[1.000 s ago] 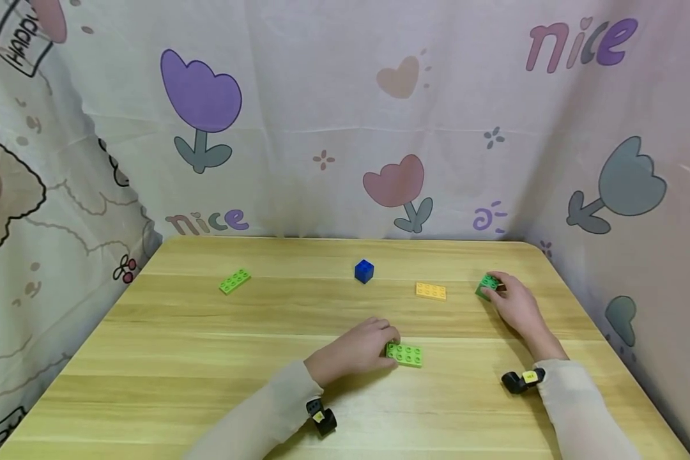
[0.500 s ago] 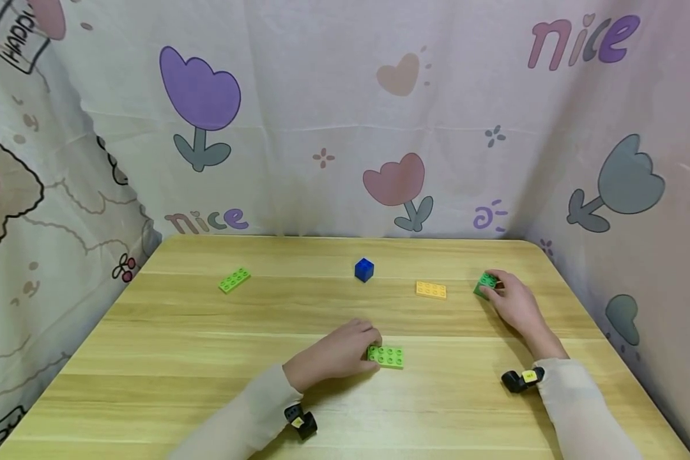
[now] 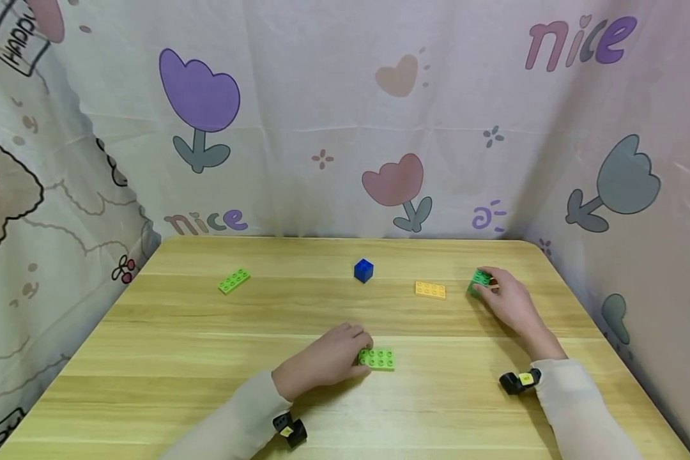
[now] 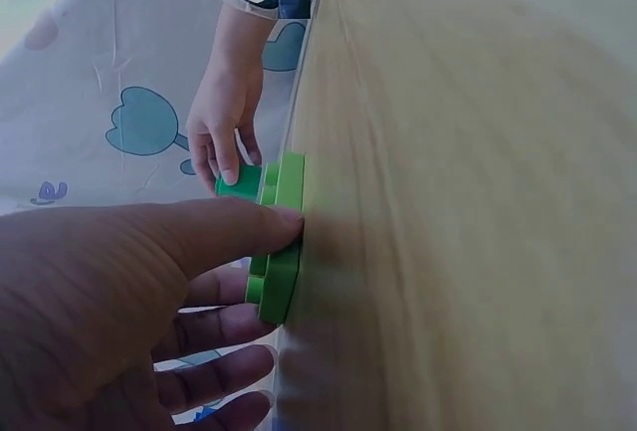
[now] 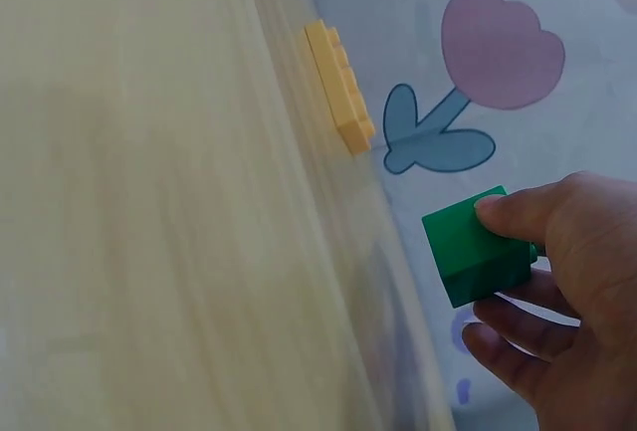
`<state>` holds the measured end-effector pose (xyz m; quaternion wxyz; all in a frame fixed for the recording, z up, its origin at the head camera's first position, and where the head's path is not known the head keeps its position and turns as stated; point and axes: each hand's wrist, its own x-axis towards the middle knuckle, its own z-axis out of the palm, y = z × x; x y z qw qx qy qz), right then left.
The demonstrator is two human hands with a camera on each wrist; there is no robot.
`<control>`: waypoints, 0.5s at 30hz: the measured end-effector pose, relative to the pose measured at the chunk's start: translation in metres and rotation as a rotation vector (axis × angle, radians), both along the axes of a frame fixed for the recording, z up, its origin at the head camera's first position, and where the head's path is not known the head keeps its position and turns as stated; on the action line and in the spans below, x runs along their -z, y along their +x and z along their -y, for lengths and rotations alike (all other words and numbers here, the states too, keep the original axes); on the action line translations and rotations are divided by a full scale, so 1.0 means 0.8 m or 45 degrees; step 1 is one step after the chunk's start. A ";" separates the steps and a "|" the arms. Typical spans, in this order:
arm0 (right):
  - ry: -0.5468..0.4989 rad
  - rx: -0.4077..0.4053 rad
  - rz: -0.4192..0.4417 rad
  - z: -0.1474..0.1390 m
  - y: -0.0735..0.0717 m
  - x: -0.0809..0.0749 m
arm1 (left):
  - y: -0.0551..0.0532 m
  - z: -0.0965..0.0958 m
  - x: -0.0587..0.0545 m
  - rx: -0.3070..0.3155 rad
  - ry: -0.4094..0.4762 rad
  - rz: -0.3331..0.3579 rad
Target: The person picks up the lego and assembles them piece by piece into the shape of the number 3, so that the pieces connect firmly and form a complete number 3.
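Observation:
My left hand point(image 3: 328, 359) pinches the left end of a flat light-green toy brick point(image 3: 379, 360) low over the front middle of the table. In the left wrist view, thumb and fingers grip that brick point(image 4: 287, 242), its studs facing left. At the back right, my right hand point(image 3: 512, 299) holds a dark-green cube-shaped brick point(image 3: 478, 281) between thumb and fingers. The right wrist view shows this green brick point(image 5: 478, 247) raised off the tabletop, its smooth side toward the camera. A flat yellow brick point(image 3: 430, 290) lies just left of the right hand.
A blue cube-shaped brick point(image 3: 364, 271) sits at the back middle of the wooden table point(image 3: 207, 358). Further left lies another flat light-green brick point(image 3: 234, 281), set at a slant. A printed cloth point(image 3: 299, 96) hangs behind and along both sides of the table.
My left hand has slid leftward with the flat light-green brick in its grip. The right hand has shifted slightly left with the dark-green brick. The other bricks stay where they were.

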<state>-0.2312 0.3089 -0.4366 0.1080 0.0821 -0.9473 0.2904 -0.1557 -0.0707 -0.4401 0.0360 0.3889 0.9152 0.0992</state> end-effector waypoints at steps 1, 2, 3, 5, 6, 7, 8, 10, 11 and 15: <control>-0.002 -0.009 -0.005 0.001 0.001 -0.001 | 0.001 0.001 0.001 0.005 0.003 -0.003; 0.000 -0.016 -0.010 0.002 0.002 -0.002 | 0.002 0.001 0.002 0.011 0.009 -0.006; -0.001 -0.023 -0.011 0.004 0.003 -0.003 | 0.002 0.002 0.003 0.017 0.017 -0.011; 0.002 -0.033 -0.015 0.006 0.004 -0.005 | 0.002 0.003 0.005 0.028 0.033 -0.022; 0.003 -0.039 -0.018 0.008 0.005 -0.007 | 0.002 0.003 0.006 0.032 0.039 -0.030; 0.004 -0.045 -0.021 0.010 0.006 -0.008 | 0.001 0.003 0.007 0.038 0.043 -0.040; 0.005 -0.052 -0.023 0.011 0.006 -0.008 | 0.001 0.003 0.008 0.043 0.046 -0.052; 0.005 -0.070 -0.031 0.015 0.008 -0.010 | 0.000 0.003 0.009 0.051 0.046 -0.069; 0.007 -0.079 -0.034 0.017 0.009 -0.011 | 0.000 0.004 0.009 0.055 0.042 -0.077; 0.011 -0.123 -0.042 0.028 0.013 -0.013 | 0.001 0.005 0.010 0.057 0.037 -0.086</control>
